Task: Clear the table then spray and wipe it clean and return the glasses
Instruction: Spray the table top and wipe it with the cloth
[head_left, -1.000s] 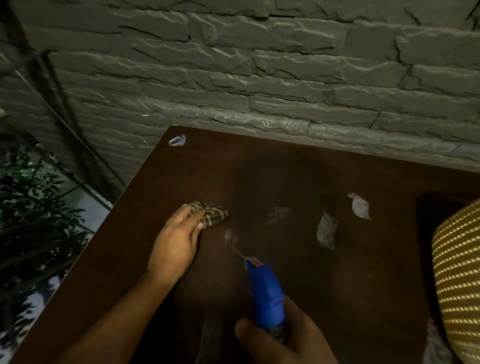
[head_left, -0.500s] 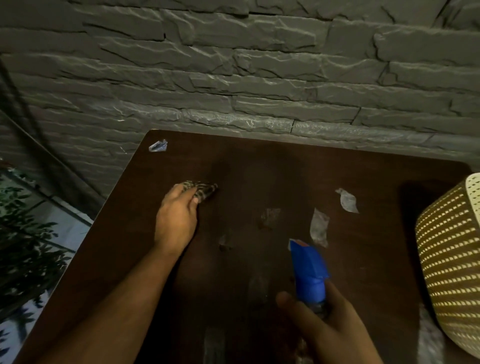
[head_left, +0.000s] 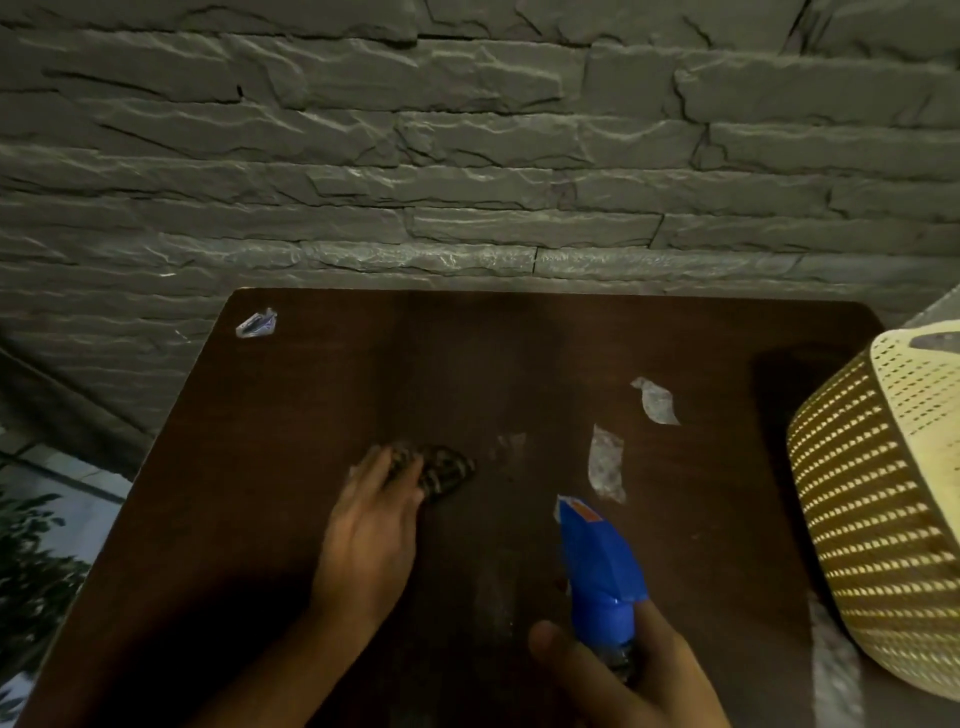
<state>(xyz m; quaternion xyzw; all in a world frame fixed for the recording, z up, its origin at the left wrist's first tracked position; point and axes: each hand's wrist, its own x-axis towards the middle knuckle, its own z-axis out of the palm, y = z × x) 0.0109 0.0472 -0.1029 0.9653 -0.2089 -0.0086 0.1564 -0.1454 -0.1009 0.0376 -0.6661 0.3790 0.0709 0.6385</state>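
A blue spray bottle (head_left: 602, 566) is gripped by the right hand's (head_left: 628, 675) curled fingers, while a checked cloth (head_left: 441, 470) at its 10 o'clock is pressed onto the table (head_left: 260, 467) by the left hand's (head_left: 371, 535) straight fingers.

Far middle of the dark wooden table (head_left: 322, 395) lies open; a cream perforated plastic basket (head_left: 878, 499) blocks the right edge.

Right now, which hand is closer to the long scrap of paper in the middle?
Right. The right hand, holding the blue spray bottle, is just below the scrap. The left hand is farther left, on the cloth.
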